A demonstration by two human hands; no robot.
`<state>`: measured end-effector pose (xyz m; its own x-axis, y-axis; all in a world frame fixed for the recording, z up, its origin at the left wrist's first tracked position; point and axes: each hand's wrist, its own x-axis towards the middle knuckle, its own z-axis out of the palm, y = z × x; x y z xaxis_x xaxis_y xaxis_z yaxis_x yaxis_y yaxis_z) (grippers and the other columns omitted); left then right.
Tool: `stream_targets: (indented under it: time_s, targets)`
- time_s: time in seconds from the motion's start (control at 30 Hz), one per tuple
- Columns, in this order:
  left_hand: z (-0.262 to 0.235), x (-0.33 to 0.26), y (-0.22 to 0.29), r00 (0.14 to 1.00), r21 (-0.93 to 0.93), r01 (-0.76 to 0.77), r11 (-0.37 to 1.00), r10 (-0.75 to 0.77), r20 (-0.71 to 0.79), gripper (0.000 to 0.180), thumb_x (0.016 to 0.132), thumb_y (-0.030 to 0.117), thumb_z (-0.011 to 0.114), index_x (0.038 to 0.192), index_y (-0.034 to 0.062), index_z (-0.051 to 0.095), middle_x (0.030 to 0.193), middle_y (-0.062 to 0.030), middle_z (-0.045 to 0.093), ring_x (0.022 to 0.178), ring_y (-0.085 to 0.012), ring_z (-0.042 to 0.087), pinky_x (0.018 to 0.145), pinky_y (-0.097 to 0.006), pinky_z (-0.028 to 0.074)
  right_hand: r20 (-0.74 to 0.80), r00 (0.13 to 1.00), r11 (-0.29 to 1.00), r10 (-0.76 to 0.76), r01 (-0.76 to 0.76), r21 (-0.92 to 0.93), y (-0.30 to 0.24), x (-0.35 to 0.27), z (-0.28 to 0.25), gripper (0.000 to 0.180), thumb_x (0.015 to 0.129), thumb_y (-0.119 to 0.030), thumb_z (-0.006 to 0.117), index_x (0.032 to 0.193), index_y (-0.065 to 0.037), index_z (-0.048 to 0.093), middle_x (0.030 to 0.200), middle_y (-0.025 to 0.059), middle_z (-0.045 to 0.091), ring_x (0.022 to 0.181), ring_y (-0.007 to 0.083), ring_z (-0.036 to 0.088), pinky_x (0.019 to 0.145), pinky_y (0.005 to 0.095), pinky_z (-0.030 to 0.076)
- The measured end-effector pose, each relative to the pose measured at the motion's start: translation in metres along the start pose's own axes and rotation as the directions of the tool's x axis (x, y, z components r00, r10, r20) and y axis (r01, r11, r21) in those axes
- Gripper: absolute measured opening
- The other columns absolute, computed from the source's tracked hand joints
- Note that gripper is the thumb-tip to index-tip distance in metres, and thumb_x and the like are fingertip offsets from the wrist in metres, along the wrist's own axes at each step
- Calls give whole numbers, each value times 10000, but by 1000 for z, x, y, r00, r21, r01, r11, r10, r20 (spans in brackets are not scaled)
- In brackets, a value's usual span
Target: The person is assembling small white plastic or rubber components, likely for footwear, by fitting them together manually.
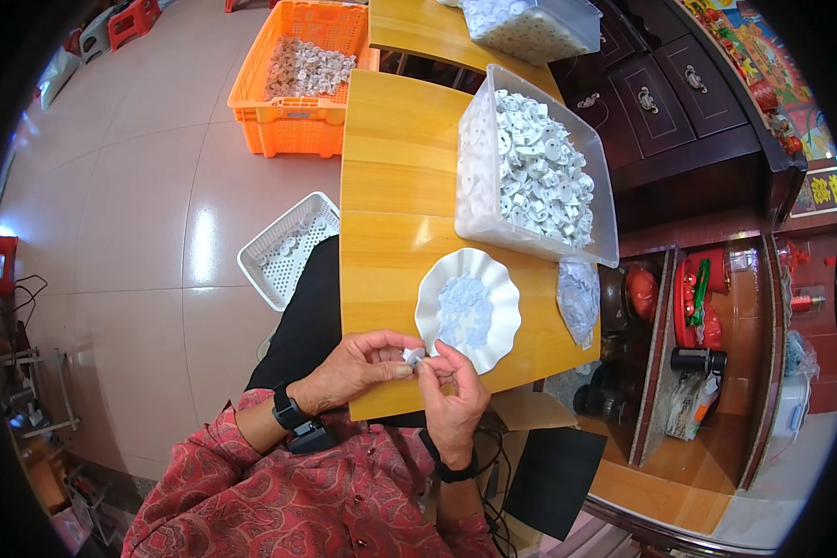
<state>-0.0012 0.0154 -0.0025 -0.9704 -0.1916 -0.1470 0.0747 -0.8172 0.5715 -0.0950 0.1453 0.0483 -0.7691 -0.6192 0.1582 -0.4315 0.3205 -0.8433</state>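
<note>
Small white plastic part (412, 355) sits pinched between both sets of fingertips at about six o'clock, over the near edge of the wooden table (391, 186). Left hand (358, 369) closes thumb and forefinger on it; right hand (453, 400) nips its other side. Judging by the piles, much is left: the white basket (288, 249) at nine o'clock holds few pieces, while the scalloped plate (467, 307) of thin discs and the clear bin (530, 167) at one o'clock stay heaped. An orange crate (298, 79) stands on the tiled floor (149, 205) at eleven; a dark cabinet (679, 93) lines the right
</note>
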Motion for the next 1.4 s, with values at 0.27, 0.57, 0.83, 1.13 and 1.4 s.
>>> stream_targets:
  time_s: [0.27, 0.57, 0.83, 1.13, 1.4]
  targets:
    - [-2, -1, 5, 999, 215, -39, 976, 34, 23, 327, 917, 29, 646, 1239, 11, 594, 1047, -6, 653, 953, -56, 603, 885, -218, 498, 23, 999, 997, -45, 47, -56, -2, -1, 0, 319, 810, 62, 691, 1122, 25, 638, 822, 62, 691, 714, 109, 640, 643, 244, 522]
    - [-4, 0, 2, 1000, 69, 17, 997, -17, -5, 323, 921, 12, 628, 1241, -9, 585, 1115, -62, 659, 1007, -108, 629, 912, -253, 511, 9, 999, 998, -48, 48, -36, -1, -2, 2, 331, 810, 74, 661, 1136, 29, 622, 872, 102, 685, 720, 168, 669, 641, 273, 542]
    - [-11, 1, -3, 1000, -75, 15, 997, -14, 11, 337, 921, 15, 623, 1252, -18, 568, 1169, -124, 649, 1056, -188, 643, 961, -318, 518, 8, 998, 998, -56, 56, -21, 2, -3, 0, 299, 805, 80, 645, 1099, 32, 622, 925, 120, 674, 730, 180, 669, 652, 284, 541]
    - [-11, 4, -5, 999, -271, 40, 962, -43, -5, 329, 930, 33, 613, 1253, -14, 571, 1168, -128, 635, 1053, -222, 648, 956, -327, 536, 21, 999, 999, 31, -32, 36, 8, -9, 1, 172, 895, 30, 602, 1063, 55, 627, 918, 86, 674, 776, 126, 652, 703, 244, 518]
    - [-21, 2, 8, 996, -251, -69, 965, 54, -67, 328, 932, 39, 611, 1255, -8, 570, 1159, -139, 635, 1041, -244, 655, 912, -322, 558, -34, 949, 935, 314, -303, 183, 28, -17, 3, 138, 911, -27, 616, 1026, 45, 637, 916, 95, 661, 729, 167, 648, 648, 287, 531]
